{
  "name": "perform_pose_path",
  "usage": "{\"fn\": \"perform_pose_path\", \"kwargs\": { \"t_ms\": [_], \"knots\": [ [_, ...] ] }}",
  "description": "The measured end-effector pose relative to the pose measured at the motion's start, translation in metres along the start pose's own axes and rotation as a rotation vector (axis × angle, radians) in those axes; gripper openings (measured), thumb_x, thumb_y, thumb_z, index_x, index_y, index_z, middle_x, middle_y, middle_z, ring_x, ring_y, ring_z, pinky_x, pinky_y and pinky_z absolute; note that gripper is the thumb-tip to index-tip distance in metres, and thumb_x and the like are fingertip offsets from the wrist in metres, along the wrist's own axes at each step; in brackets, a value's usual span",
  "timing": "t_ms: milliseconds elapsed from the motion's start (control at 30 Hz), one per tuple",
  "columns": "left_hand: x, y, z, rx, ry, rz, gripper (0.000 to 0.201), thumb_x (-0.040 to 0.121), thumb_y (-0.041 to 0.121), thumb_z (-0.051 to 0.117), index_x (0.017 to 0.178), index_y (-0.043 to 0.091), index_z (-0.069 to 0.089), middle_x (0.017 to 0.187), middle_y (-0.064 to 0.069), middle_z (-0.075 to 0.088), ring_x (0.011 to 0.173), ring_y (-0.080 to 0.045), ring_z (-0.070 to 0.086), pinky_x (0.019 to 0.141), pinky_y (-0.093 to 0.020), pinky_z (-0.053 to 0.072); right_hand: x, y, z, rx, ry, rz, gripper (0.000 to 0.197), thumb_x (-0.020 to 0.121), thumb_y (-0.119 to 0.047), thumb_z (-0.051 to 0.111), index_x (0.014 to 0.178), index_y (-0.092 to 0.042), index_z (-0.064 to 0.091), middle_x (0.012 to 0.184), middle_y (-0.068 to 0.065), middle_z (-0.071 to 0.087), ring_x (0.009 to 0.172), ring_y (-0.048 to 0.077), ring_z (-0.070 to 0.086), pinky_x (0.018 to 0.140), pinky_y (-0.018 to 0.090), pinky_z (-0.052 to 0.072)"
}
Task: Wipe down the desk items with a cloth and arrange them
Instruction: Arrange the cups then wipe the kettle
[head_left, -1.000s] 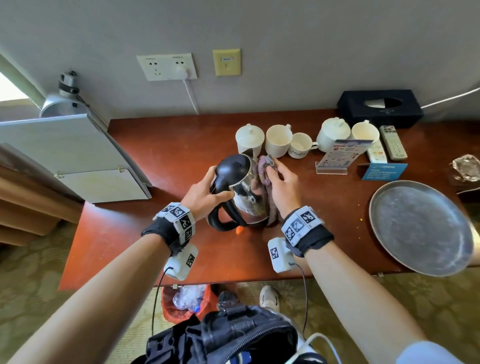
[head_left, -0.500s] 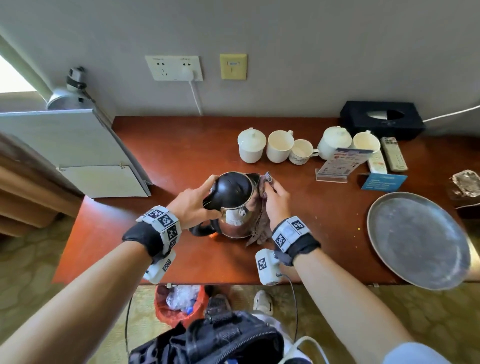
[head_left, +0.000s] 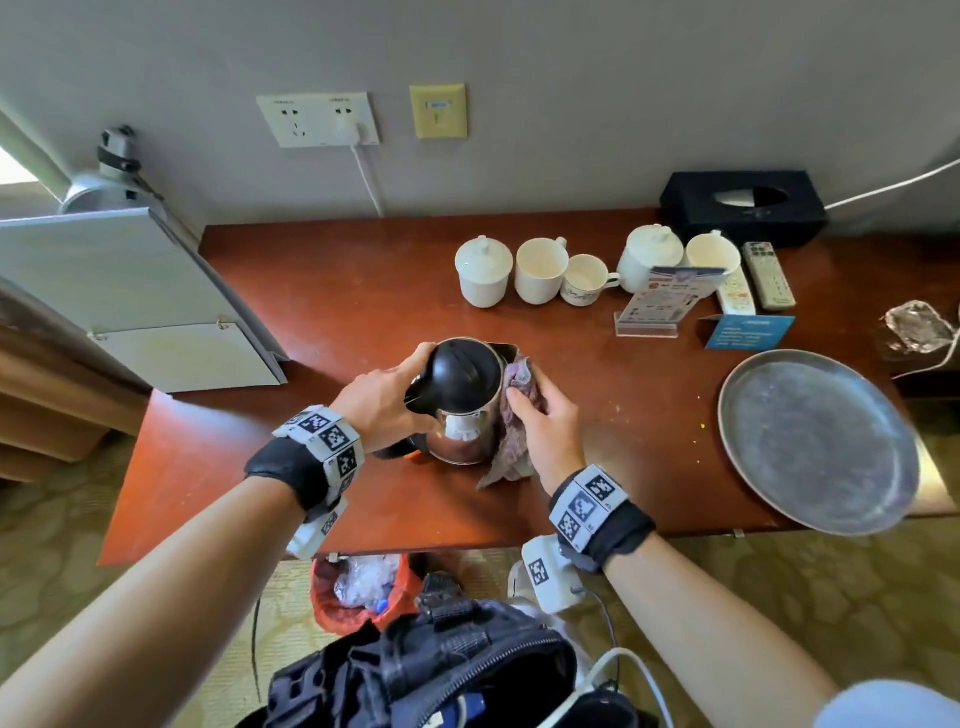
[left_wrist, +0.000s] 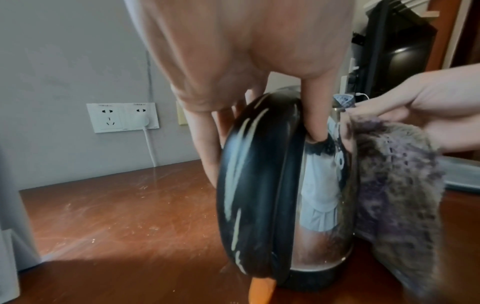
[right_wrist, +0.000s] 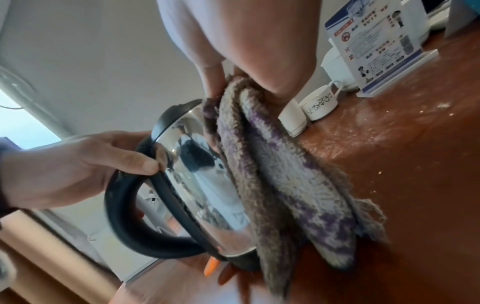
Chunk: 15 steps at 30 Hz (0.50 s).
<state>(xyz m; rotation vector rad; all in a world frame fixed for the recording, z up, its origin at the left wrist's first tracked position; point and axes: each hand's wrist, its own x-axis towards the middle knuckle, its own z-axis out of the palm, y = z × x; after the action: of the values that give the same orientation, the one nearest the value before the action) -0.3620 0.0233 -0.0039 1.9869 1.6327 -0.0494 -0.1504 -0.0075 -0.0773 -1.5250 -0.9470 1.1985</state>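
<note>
We find the kettle (head_left: 464, 410) standing mid-desk (head_left: 322, 312), our left hand (head_left: 382, 402) curled around its lid and handle top, our right hand (head_left: 545, 423) pinching the cloth (head_left: 511, 441) against its steel side; wiping appears underway, so turning it to unwiped faces likely comes next.

Both forearms reached forward over the desk edge with banded wrists, left hand (head_left: 382, 399) curled round the kettle (head_left: 464, 410) top at its handle, thumb on the near side, right hand (head_left: 549, 421) pinched a cloth (head_left: 511, 441) flat against the kettle's side
</note>
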Motion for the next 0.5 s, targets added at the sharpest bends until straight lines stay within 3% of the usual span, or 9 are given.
{"fn": "perform_pose_path", "kwargs": {
  "t_ms": [100, 200, 267, 333, 367, 433, 500],
  "knots": [
    [0.001, -0.005, -0.002, 0.033, -0.002, -0.004, 0.09, 0.083, 0.038, 0.075, 0.153, 0.037, 0.017, 0.103, -0.006, 0.065, 0.09, -0.033, 0.064, 0.082, -0.039, 0.053, 0.002, -0.001, -0.01, 0.024, -0.037, 0.017, 0.044, 0.087, -0.018, 0.069, 0.131, -0.018, 0.064, 0.118, -0.01, 0.071, 0.112, 0.004, 0.064, 0.105, 0.035, 0.049],
    [0.002, -0.009, -0.016, 0.085, -0.03, 0.02, 0.092, 0.082, 0.031, 0.076, 0.153, 0.042, 0.019, 0.123, -0.007, 0.064, 0.103, -0.031, 0.062, 0.086, -0.04, 0.053, 0.013, -0.014, -0.02, 0.19, 0.05, 0.023, 0.032, 0.092, -0.005, 0.064, 0.117, -0.024, 0.07, 0.098, -0.013, 0.075, 0.092, 0.002, 0.068, 0.089, 0.025, 0.05],
    [0.005, -0.012, -0.026, 0.166, -0.011, 0.048, 0.091, 0.083, 0.019, 0.073, 0.155, 0.043, 0.022, 0.158, -0.002, 0.037, 0.133, -0.031, 0.047, 0.099, -0.049, 0.05, 0.021, -0.026, -0.024, 0.262, 0.1, 0.005, 0.031, 0.094, -0.001, 0.061, 0.118, -0.02, 0.068, 0.094, -0.011, 0.073, 0.083, 0.0, 0.067, 0.081, 0.018, 0.05],
    [0.006, -0.014, -0.034, 0.285, 0.05, 0.037, 0.084, 0.089, 0.012, 0.065, 0.154, 0.045, 0.024, 0.169, 0.002, 0.001, 0.151, -0.03, 0.017, 0.109, -0.057, 0.041, 0.027, -0.035, -0.021, 0.279, 0.06, -0.002, 0.032, 0.095, 0.0, 0.059, 0.116, -0.022, 0.065, 0.094, -0.009, 0.071, 0.078, -0.003, 0.066, 0.074, 0.011, 0.049],
    [0.005, -0.014, -0.036, 0.321, 0.09, 0.02, 0.081, 0.091, 0.01, 0.061, 0.154, 0.045, 0.025, 0.168, 0.0, -0.007, 0.153, -0.03, 0.007, 0.115, -0.059, 0.032, 0.03, -0.038, -0.017, 0.271, 0.012, -0.003, 0.032, 0.095, 0.0, 0.058, 0.117, -0.021, 0.065, 0.097, -0.006, 0.07, 0.08, -0.002, 0.066, 0.074, 0.01, 0.049],
    [0.001, -0.013, -0.036, 0.319, 0.17, -0.026, 0.081, 0.091, 0.007, 0.057, 0.156, 0.042, 0.023, 0.168, -0.004, -0.008, 0.154, -0.03, -0.002, 0.12, -0.061, 0.017, 0.035, -0.043, -0.008, 0.244, -0.093, 0.012, 0.031, 0.096, 0.0, 0.057, 0.124, -0.012, 0.065, 0.105, 0.002, 0.07, 0.087, 0.005, 0.065, 0.074, 0.011, 0.049],
    [-0.003, -0.01, -0.031, 0.253, 0.218, -0.072, 0.081, 0.09, 0.014, 0.058, 0.158, 0.036, 0.019, 0.168, -0.009, -0.002, 0.154, -0.03, -0.002, 0.121, -0.061, 0.013, 0.038, -0.044, 0.003, 0.227, -0.191, 0.04, 0.032, 0.095, 0.0, 0.057, 0.127, -0.003, 0.064, 0.105, 0.006, 0.07, 0.088, 0.008, 0.065, 0.077, 0.012, 0.049]
  ]
}}
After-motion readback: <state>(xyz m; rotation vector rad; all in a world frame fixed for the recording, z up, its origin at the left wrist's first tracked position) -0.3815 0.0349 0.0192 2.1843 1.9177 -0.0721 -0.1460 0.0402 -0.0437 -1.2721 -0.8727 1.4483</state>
